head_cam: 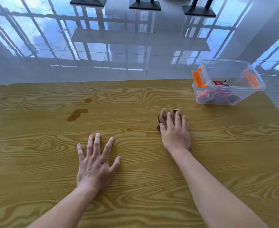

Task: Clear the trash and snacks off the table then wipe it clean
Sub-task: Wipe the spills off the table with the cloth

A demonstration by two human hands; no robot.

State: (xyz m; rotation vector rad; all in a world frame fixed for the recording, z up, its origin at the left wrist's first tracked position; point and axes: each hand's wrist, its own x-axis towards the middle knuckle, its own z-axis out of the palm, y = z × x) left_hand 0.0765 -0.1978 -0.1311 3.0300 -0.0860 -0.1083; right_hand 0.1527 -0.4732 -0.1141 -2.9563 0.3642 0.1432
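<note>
So from where I'm watching the feed, the clearing part looks done: the snack wrappers (216, 94) are sitting inside the clear plastic bin (244, 86) with orange latches, which is parked up and to the right beyond the right fingertips, probably shoved to that corner so it stays out of the wiping path. The right hand (175, 133) is pressed flat down on a brown rag (162, 117), fingers spread and laid over it rather than curled into a fist, and the cloth bunches out past the fingertips and the thumb side. I'd guess that's to keep even pressure on the table (37, 162). The left hand (94, 163) is empty, palm down, fingers splayed wide on the bare wood, which reads to me like bracing. The spill stains (77, 113) are what's left: brown blotches well ahead of the left fingertips and off to the left of the rag, nothing touching them yet. A few faint spots also sit between the two hands. My call is the rag needs to sweep left next.
</note>
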